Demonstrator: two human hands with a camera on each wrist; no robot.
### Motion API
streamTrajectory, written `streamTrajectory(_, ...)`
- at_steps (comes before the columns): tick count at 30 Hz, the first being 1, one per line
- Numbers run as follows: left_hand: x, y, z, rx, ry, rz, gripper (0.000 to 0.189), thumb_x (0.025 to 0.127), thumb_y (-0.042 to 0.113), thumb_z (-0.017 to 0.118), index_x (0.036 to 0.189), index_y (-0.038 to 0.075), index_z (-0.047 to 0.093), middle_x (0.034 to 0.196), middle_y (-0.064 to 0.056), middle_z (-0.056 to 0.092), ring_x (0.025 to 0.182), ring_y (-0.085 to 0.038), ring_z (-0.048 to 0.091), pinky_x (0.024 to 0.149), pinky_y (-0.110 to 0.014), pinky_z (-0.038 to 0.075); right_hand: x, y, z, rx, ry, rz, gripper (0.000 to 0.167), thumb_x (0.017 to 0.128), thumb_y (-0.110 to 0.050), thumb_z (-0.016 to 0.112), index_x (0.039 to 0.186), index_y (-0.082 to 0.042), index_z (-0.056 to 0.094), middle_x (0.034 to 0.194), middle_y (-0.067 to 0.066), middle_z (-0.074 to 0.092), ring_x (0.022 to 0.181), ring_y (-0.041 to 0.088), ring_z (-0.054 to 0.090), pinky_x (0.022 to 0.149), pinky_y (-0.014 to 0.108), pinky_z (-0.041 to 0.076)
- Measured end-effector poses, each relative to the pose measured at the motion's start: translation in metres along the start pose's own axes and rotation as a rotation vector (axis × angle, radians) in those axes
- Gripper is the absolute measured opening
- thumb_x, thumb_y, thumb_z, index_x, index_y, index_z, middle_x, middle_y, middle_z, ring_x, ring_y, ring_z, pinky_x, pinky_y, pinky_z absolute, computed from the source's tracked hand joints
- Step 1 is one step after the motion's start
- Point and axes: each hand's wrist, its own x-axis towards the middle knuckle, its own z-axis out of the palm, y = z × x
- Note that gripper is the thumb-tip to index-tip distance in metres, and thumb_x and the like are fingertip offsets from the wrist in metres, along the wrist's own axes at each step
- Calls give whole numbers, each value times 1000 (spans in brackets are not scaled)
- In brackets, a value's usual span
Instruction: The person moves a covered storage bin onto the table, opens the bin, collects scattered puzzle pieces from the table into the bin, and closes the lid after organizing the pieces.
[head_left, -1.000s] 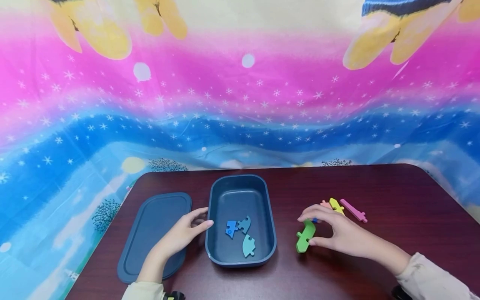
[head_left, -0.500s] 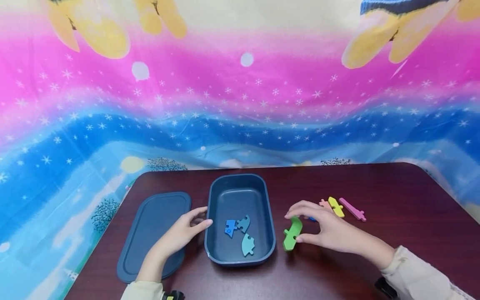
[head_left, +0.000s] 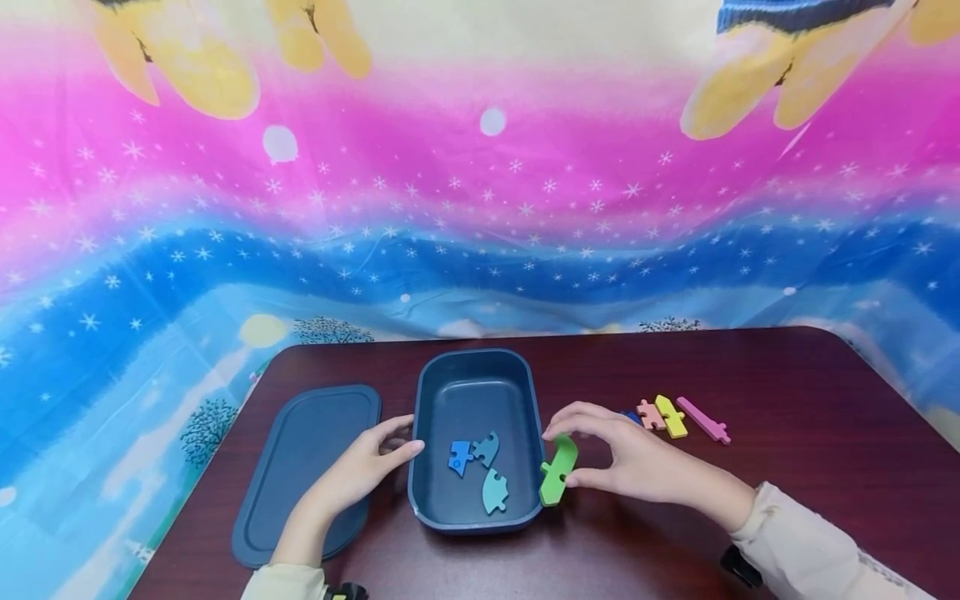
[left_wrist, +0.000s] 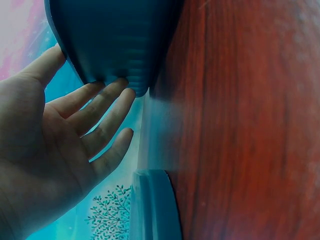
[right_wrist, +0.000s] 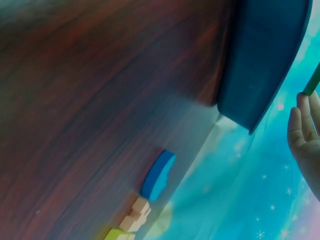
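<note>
My right hand (head_left: 637, 458) pinches a green puzzle piece (head_left: 555, 483) between thumb and fingertips, at the right rim of a dark blue box (head_left: 487, 404). In the right wrist view only a bit of that green piece (right_wrist: 313, 82) shows at the edge, above the fingertips. With fingers fairly straight, my left hand (head_left: 356, 467) touches the box's left side; the left wrist view has its fingertips against the outer wall (left_wrist: 110, 45). Inside the box lie a blue puzzle piece (head_left: 458, 458), a dark teal one (head_left: 487, 450) and a light teal one (head_left: 494, 492).
Left of the box lies its flat lid (head_left: 300, 475), partly behind my left forearm. Beyond my right hand are a salmon piece (head_left: 651, 416), a yellow piece (head_left: 671, 418), a long pink piece (head_left: 701, 418) and a partly hidden blue piece (right_wrist: 158, 175). A printed cloth (head_left: 480, 208) hangs behind the table.
My right hand has carried the green puzzle piece leftward from the open table to the box's right rim, uncovering more of the pieces behind. The left hand stays at the box.
</note>
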Motion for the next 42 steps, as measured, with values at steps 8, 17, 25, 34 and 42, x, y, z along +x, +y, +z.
streamTrajectory(8, 0, 1, 1, 0, 1, -4, 59, 98, 34, 64, 145, 4, 48, 131, -12, 59, 114, -28, 60, 97, -50, 48, 11, -2, 6, 0, -29, 12, 42, 89, -29, 77, 127, -31, 61, 125, -11, 56, 114, 11, 55, 93, 39, 51)
streamTrajectory(17, 0, 2, -1, 7, -7, 11, 59, 98, 33, 63, 146, 3, 46, 132, -14, 59, 115, -30, 60, 97, -50, 48, 26, 0, 13, 13, -35, -12, 43, 87, -31, 78, 126, -30, 62, 127, -11, 56, 114, 11, 55, 94, 42, 51)
streamTrajectory(25, 2, 0, 0, 5, 9, -9, 60, 97, 36, 65, 146, 5, 47, 132, -12, 59, 115, -29, 60, 98, -50, 47, 38, 2, 16, 27, -37, -2, 42, 87, -28, 78, 126, -27, 63, 128, -8, 57, 114, 12, 55, 94, 45, 50)
streamTrajectory(34, 1, 0, 0, -2, 0, -15, 60, 97, 36, 64, 146, 5, 47, 132, -12, 59, 116, -29, 59, 98, -50, 47, 52, 4, 23, 50, -46, 16, 42, 87, -27, 78, 126, -26, 63, 128, -7, 56, 107, 12, 54, 72, 34, 54)
streamTrajectory(42, 0, 0, -1, 17, -5, -9, 61, 98, 36, 64, 146, 3, 47, 131, -14, 59, 115, -30, 60, 97, -50, 48, 62, 5, 30, 45, -54, 28, 43, 86, -23, 80, 126, -25, 64, 128, -8, 56, 116, 12, 53, 91, 42, 52)
